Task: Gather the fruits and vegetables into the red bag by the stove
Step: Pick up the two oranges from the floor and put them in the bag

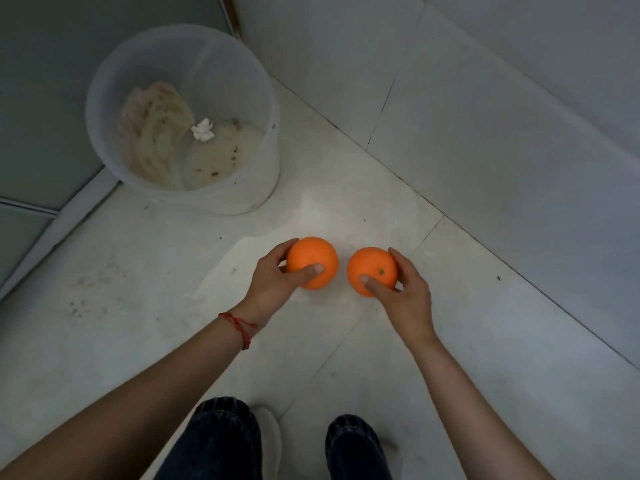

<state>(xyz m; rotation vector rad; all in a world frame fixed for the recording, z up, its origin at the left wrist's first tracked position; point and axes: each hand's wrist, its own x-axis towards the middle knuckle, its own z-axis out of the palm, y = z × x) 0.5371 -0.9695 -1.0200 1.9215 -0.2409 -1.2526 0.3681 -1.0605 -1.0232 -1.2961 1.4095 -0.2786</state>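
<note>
1. Dark trouser legs [221,441] and pale slippers [272,434] stand on the tiled floor [138,289].
2. Left hand [273,282], red string [239,327] at the wrist: grip grasping the left orange [313,259], thumb on top.
3. Right hand [408,292]: grip grasping the right orange [372,270], stem dimple up.
4. Oranges just apart, low over the floor.
5. Translucent bin [183,116], holding scraps, well beyond, against the wall [485,81].

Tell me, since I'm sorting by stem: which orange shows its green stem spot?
The orange in the right hand; the left hand's orange shows plain skin.
</note>
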